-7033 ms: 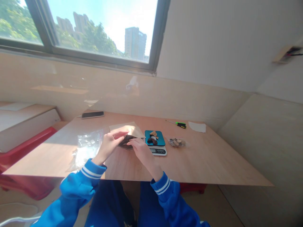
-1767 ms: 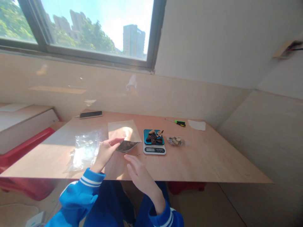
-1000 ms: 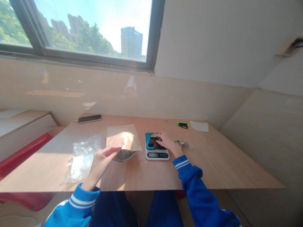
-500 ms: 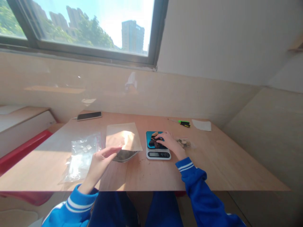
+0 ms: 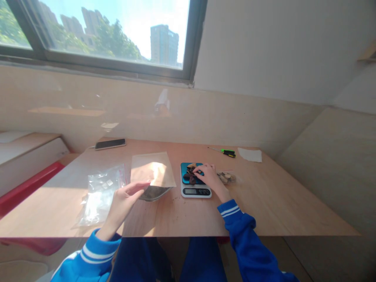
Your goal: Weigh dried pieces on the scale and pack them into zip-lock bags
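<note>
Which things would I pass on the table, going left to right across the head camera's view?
Clear plastic bag → kraft paper pouch → digital scale → small bag of pale pieces → white sheet.

Tons of daylight is pouring through a grey-framed window (image 5: 129, 19), trees (image 5: 113, 43) and a tower block (image 5: 164, 45) showing outside. The pale upper wall (image 5: 258, 51) is running above a shiny beige lower wall (image 5: 223, 115). A wooden table (image 5: 270, 203) is filling the middle, a red chair (image 5: 28, 188) is poking out left, and the floor (image 5: 261, 258) is looking kinda shady.
</note>
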The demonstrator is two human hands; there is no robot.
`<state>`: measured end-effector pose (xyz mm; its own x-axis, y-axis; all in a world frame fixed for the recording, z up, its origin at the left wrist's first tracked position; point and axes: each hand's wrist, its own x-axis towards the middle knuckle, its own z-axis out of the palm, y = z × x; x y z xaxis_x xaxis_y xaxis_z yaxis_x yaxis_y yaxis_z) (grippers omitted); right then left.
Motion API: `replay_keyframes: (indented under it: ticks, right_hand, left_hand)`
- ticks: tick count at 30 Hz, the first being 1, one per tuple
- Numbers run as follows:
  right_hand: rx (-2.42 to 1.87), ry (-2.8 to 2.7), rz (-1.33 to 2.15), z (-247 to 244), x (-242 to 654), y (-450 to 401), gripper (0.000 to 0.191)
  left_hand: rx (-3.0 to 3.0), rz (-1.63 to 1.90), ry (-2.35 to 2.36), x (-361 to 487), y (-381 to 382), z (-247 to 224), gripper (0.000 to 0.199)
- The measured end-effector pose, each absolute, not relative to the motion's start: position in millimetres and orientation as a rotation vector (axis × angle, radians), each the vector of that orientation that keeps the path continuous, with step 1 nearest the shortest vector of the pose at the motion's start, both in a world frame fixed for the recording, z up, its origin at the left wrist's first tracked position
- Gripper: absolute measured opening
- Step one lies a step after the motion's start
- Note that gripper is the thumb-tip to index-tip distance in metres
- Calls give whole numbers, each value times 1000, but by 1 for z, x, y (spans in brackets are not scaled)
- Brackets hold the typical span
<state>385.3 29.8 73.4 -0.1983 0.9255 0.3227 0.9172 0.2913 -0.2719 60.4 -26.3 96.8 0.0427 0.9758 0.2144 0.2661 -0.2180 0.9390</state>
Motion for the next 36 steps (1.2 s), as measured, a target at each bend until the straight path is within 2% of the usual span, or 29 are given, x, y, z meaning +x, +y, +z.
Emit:
replay_keyframes:
  ticks: [9,16,24,31,36]
  right_hand:
    - [-1553,-1861,-151,87,387,21,19]
    - [-1481,-1651,-174,99,407,-25,22]
    - [-1564,-1584,-141,59,438,-81,24]
    - [-1731,-1673,-373,20,457,-102,36]
    - [-1778,-1750,-418,7,462,-105,35]
  left_hand:
    - [1560,1223,1277,60,-27,96,21]
    - [1542,1223,1273,60,-25,96,22]
    - [1565,1223,1285,60,-21,91,23]
    - [1619,1199,1300,64,-14,87,24]
    - [1663,1156,1340,64,-5,77,24]
